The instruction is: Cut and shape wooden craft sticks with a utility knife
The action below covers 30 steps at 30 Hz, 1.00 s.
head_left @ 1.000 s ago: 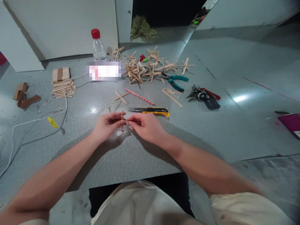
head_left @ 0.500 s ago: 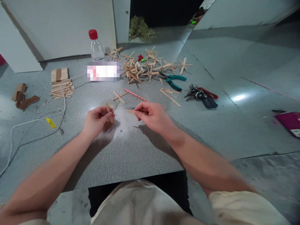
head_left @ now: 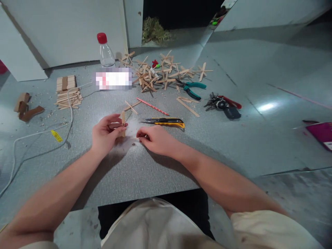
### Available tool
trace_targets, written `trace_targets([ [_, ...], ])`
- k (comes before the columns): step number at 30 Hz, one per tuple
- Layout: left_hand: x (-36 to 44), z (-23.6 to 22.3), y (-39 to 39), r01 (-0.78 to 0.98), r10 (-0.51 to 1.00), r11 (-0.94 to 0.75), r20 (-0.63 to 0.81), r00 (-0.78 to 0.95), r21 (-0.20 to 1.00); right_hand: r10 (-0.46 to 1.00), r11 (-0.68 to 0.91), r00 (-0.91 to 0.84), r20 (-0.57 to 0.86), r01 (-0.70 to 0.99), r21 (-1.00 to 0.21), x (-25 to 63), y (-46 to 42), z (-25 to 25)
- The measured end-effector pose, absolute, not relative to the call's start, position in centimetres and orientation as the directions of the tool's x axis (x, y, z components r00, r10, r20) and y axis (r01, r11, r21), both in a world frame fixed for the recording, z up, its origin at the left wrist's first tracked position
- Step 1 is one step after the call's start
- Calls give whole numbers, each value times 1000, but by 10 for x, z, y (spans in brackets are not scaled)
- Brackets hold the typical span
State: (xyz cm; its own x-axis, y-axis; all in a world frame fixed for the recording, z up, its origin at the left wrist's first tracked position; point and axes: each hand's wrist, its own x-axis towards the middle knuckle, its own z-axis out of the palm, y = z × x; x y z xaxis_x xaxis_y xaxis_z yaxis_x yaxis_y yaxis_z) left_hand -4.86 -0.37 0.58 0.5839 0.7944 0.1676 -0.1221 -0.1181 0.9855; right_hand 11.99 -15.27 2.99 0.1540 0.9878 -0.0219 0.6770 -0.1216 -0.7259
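My left hand (head_left: 105, 133) is closed round a short wooden stick (head_left: 123, 121), holding it upright just above the grey table (head_left: 145, 173). A hand's width to the right, my right hand (head_left: 153, 139) rests low on the table with its fingertips pinched together; what they hold, if anything, is too small to make out. A yellow utility knife (head_left: 167, 121) lies just beyond my right hand. A crossed pair of sticks (head_left: 131, 106) and a pink pencil (head_left: 152, 106) lie a little farther off.
A heap of stick crosses (head_left: 160, 72) sits at the back, with teal pliers (head_left: 192, 89) and a bunch of keys (head_left: 223, 104) to its right. A red-capped bottle (head_left: 104, 51), stacked sticks (head_left: 67, 91), wood scraps (head_left: 26, 107) and a white cable (head_left: 38, 133) occupy the left.
The two hands came apart, each carrying a stick. The right hand then dropped onto the table near the left one. The left hand has turned its stick upright.
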Motion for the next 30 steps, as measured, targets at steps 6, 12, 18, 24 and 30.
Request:
trace_targets([
  [6,-52,5,-9,-116,776,-224,249,580,968,993,-96,116,-16,727,-680,122,-151,24],
  [12,-55,3,-13,-142,742,-391,403,535,909,998,-52,58,-11,777,-628,121,-152,21],
  [18,-58,1,-9,-36,722,-453,391,571,891,1000,18,-17,8,805,-592,121,-152,19],
  [24,-59,-2,-1,128,710,-576,417,567,807,995,45,8,95,840,-541,124,-153,20],
  [30,-58,-1,5,211,467,-740,263,844,638,972,24,99,212,858,-513,144,-153,20],
])
